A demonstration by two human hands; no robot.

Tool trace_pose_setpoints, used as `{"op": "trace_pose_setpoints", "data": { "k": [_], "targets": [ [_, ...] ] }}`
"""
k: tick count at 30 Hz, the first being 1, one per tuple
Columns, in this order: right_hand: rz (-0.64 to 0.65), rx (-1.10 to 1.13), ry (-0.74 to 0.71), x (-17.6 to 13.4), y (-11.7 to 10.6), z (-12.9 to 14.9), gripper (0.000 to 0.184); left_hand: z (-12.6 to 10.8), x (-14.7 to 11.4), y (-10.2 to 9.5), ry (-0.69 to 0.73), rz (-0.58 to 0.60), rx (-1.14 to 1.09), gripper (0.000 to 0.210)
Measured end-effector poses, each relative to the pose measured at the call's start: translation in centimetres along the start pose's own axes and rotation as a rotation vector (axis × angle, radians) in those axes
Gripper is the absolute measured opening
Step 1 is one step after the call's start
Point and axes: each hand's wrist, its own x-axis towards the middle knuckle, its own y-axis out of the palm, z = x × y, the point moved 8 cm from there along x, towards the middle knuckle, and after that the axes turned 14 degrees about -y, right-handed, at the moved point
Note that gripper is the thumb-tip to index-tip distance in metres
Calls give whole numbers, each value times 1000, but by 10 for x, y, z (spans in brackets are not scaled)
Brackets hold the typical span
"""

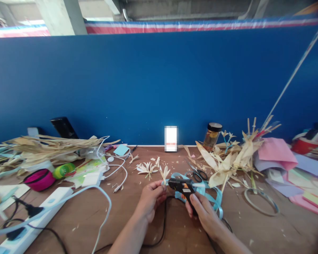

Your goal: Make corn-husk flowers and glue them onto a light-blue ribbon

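Note:
My right hand (200, 208) is wrapped round the handle of a black glue gun (184, 187), its nozzle pointing left. A pale glue stick (198, 185) sticks out of its back end. Between the fingertips of my left hand (154, 197) is the base of a small dried-husk flower (164, 173), close to the nozzle; whether they touch I cannot tell. A larger husk flower (147, 168) lies on the table just beyond. Loops of light blue ribbon (217, 201) lie behind and beside the gun, with black-handled scissors (200, 175) behind them.
A white power strip (45, 211) and cables cover the left front of the brown table (132, 225). Dried husks (53, 146) are heaped at left, more husks (228, 165) at right. A jar (212, 135), a tape roll (262, 201) and coloured paper (277, 151) stand or lie right. A blue partition (137, 81) closes the back.

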Motion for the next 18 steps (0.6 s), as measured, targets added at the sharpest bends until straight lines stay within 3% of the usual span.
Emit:
{"op": "trace_pose_setpoints", "data": {
  "k": [12,18],
  "targets": [
    [1,15,18,1,1,0,38,0,0,0,2,11,-19,23],
    [5,40,20,1,3,1,38,1,0,5,4,75,2,25]
  ]
}}
